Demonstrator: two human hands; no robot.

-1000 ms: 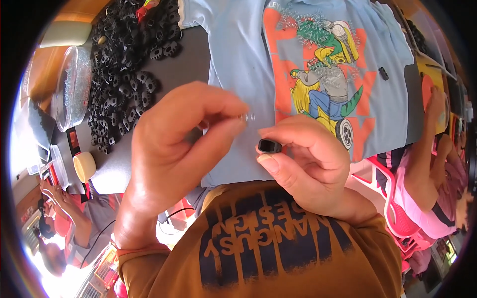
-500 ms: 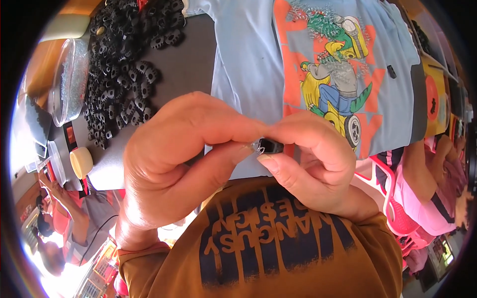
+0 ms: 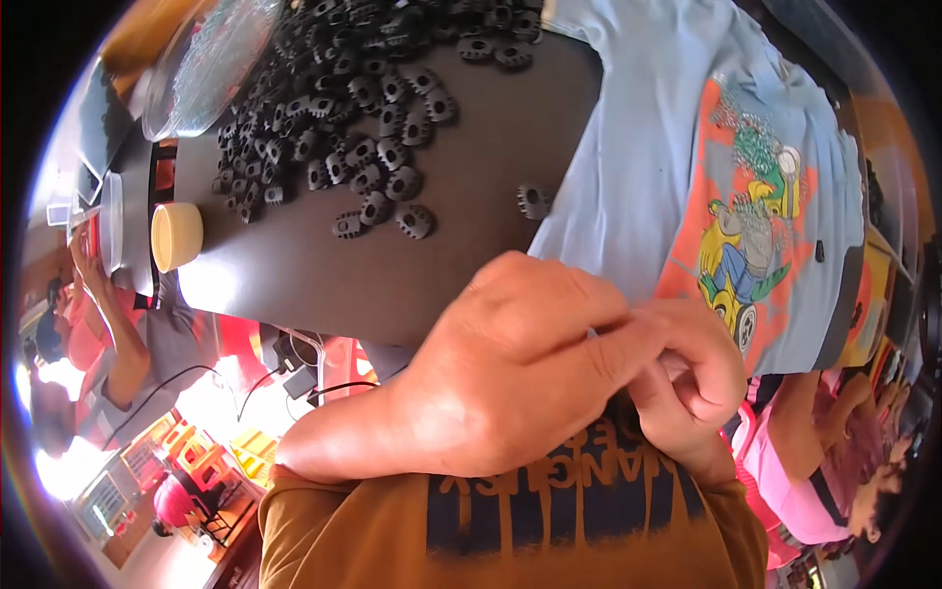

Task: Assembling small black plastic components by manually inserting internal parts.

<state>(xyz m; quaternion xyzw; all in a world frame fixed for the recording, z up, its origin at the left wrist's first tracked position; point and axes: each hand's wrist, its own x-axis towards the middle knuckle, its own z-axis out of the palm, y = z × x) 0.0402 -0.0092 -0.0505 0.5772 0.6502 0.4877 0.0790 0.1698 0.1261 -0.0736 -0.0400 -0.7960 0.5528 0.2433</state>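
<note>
My left hand (image 3: 525, 363) and my right hand (image 3: 692, 363) meet in front of my chest, both with fingers closed. The left fingers and thumb are pinched against the right fingertips and cover what lies between them. A small black plastic piece with a thin wire spring was there half a second ago; the fingers hide it now. Beyond my hands lies a light blue printed cloth (image 3: 623, 157), with a heap of small metal springs (image 3: 756, 147) on its print. One toothed black plastic piece (image 3: 534, 200) sits by the cloth's left edge.
Many similar black pieces (image 3: 363, 98) are heaped on the dark table (image 3: 471, 147). A clear plastic tub (image 3: 211, 69) of springs stands at the far left, near a yellow cup (image 3: 178, 237). People sit at left and at right (image 3: 800, 471).
My view has turned left, showing more of the table. My left hand has closed over the right fingertips, covering the black piece and spring that showed between them.
</note>
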